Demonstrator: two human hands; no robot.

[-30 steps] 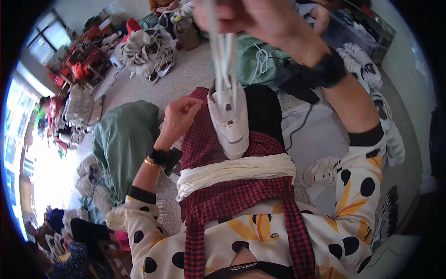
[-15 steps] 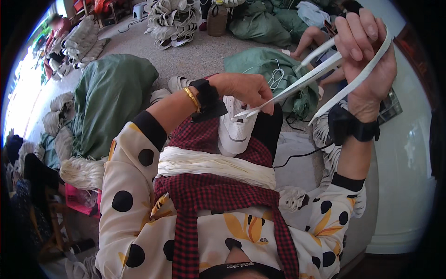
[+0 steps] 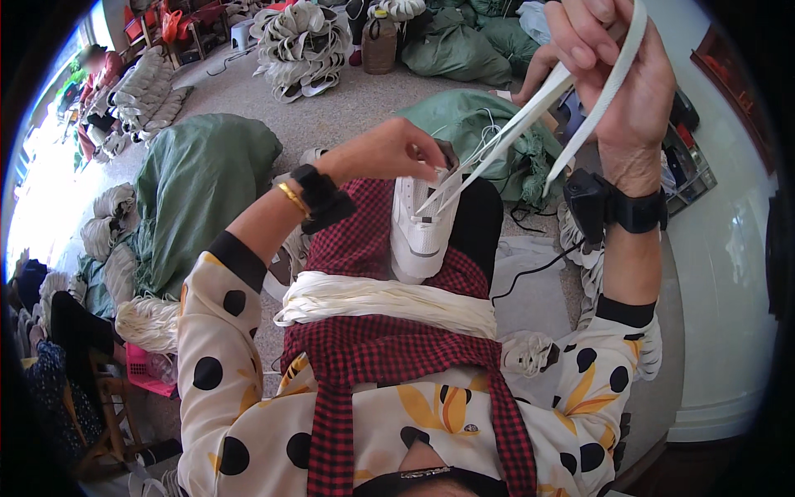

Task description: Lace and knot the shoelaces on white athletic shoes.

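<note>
A white sneaker (image 3: 420, 236) rests on my lap, its toe toward me. White shoelaces (image 3: 517, 124) run from its eyelets, stretched up to the right. My right hand (image 3: 617, 70), raised high, is closed round these laces, and a loose end hangs beneath it. Over the shoe's far part my left hand (image 3: 397, 153) has curled fingers at the upper. Whatever those fingertips pinch is too small to make out. A thick bundle of cream laces (image 3: 385, 305) lies across my checked apron (image 3: 381, 352).
Big green sacks (image 3: 203, 186) stand ahead on the left and beyond the shoe. Stacks of shoes (image 3: 300, 50) sit on the floor farther off. Another sneaker (image 3: 530, 352) lies beside me on the right, near a black cable (image 3: 538, 273). A pink basket (image 3: 151, 370) is at the left.
My left hand has left the taut laces and moved up and left to the shoe's far part. My right hand has risen slightly leftward, still holding the laces.
</note>
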